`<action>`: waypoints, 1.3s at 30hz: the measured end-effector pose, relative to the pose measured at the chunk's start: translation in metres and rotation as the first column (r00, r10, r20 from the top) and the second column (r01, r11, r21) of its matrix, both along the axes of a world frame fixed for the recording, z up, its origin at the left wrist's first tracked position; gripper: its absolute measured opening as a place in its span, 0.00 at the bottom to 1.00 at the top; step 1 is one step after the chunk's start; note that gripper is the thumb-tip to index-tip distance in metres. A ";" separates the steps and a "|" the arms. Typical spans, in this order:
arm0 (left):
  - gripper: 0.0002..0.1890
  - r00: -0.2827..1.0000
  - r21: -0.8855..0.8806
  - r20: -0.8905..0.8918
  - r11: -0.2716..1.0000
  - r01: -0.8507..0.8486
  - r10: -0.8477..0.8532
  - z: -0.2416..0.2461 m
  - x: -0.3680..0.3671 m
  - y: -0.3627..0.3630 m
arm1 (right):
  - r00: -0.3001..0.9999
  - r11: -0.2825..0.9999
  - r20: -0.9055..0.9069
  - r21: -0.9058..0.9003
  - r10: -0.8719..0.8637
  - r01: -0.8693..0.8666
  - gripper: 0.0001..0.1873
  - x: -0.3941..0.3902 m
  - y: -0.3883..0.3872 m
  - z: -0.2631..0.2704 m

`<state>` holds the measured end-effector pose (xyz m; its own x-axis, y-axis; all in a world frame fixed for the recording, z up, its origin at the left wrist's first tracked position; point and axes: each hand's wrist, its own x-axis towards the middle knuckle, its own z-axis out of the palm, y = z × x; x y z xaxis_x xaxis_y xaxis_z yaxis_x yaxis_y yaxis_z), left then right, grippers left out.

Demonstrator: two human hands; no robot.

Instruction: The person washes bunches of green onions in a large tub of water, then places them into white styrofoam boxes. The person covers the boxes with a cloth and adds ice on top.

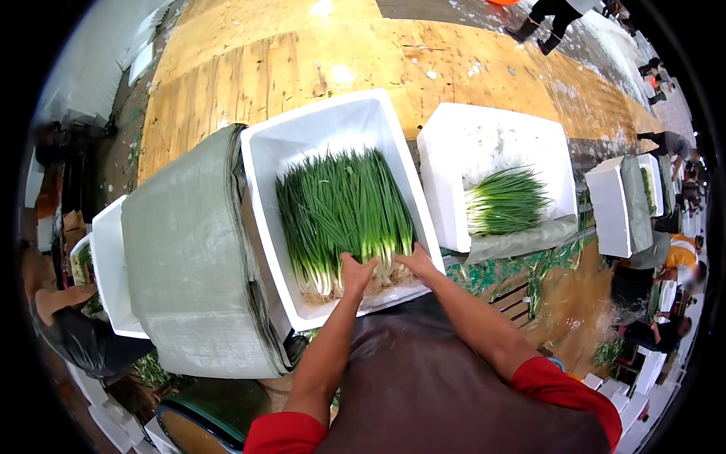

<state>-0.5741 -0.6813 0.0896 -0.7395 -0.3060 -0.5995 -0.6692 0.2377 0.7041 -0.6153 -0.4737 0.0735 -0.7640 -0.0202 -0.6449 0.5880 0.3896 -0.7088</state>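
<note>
In front of me a white foam box (266, 210) holds a thick layer of green onions (346, 204), leaves pointing away and white root ends toward me. My left hand (357, 274) grips them at the root ends, its fingers partly buried among the stalks. On the bundle's right side, against the box wall, my right hand (421, 264) holds the same root ends, with its thumb pointing inward. Both thumbs show on top; most other fingertips are hidden.
To the right, a second foam box (442, 170) contains crushed ice (493, 144) and green onions (505, 201). Folded grey-green woven sheets (187, 255) lie at left. Yellow boards (346, 62) stretch beyond. Other people (683, 255) work at both sides.
</note>
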 end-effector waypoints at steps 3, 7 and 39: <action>0.47 0.988 -0.002 0.054 0.989 -0.146 0.146 0.000 -0.007 0.009 | 0.980 0.970 0.199 -0.241 0.017 0.032 0.34 -0.009 0.003 0.001; 0.50 0.967 0.021 0.101 0.972 -0.235 0.232 0.005 -0.009 0.009 | 0.994 0.980 0.037 -0.175 0.102 -0.094 0.40 -0.011 -0.007 0.004; 0.73 0.872 0.647 0.350 0.586 -0.489 0.342 0.025 -0.026 0.020 | 0.956 0.926 0.254 -0.306 -0.143 0.220 0.47 -0.030 -0.018 0.076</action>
